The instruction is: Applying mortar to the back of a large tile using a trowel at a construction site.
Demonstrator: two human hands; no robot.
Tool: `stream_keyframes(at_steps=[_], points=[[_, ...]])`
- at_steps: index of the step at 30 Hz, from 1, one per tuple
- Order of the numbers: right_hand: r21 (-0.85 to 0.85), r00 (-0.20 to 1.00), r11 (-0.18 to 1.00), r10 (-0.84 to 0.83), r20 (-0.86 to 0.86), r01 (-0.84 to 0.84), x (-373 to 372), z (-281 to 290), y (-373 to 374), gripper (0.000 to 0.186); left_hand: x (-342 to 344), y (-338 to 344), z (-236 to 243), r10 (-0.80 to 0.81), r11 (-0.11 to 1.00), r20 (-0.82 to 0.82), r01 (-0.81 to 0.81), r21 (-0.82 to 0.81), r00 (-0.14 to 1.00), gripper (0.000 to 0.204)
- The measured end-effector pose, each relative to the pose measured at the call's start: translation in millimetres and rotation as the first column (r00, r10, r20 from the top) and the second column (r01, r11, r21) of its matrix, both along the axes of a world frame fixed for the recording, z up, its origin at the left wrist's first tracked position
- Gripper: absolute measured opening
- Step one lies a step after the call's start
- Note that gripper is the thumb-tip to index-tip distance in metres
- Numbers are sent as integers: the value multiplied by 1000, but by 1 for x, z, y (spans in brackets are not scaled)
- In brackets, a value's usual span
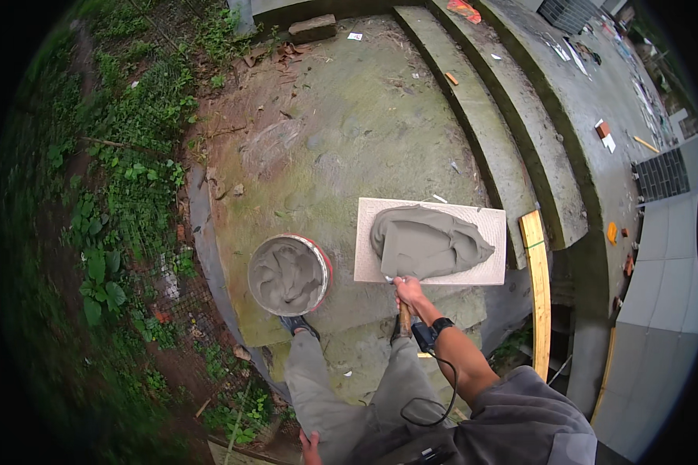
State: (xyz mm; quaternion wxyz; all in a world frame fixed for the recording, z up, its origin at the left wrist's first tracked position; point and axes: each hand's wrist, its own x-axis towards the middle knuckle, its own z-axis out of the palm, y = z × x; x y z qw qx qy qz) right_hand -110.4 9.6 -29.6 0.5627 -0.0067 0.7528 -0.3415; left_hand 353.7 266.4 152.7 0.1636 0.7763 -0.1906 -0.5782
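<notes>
My right hand [409, 292] is closed round the wooden handle of a trowel [405, 319]. The trowel's blade is hidden at the near edge of a thick heap of grey mortar [423, 242]. That heap is spread lengthwise over a pale rectangular tile [494, 271] with a textured face. My left hand [310, 448] lies against my left thigh, low in view, fingers apart and holding nothing; part of it is cut off. Left of the tile stands a round bucket [326, 267] with a reddish outside, filled with more grey mortar.
Concrete steps [488, 143] climb at the right of the mossy concrete slab [364, 139]. A yellowish wooden plank [540, 302] lies beside the tile, near a gap in the ground. Green plants and netting [116, 263] border the left edge. Large pale tiles [659, 271] stand far right.
</notes>
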Motion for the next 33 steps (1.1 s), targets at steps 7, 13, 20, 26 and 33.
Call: stream_keyframes(at_steps=[7, 13, 20, 26, 33], points=[[491, 158, 549, 759, -631, -676, 4, 65, 5, 29, 5, 2, 4, 57, 998, -8, -57, 6, 998, 65], [625, -188, 376, 737, -649, -684, -60, 67, -41, 21, 2, 1, 3, 73, 997, -50, -73, 12, 996, 68], [403, 357, 726, 648, -673, -558, -51, 1, -40, 34, 2, 8, -10, 67, 998, -45, -67, -11, 997, 70], [301, 522, 705, 690, -502, -643, -11, 24, -85, 42, 16, 28, -15, 65, 995, -17, -66, -78, 998, 71], [278, 624, 685, 728, -283, -673, -10, 41, -23, 40, 3, 9, -4, 93, 996, -110, -94, 2, 990, 78]])
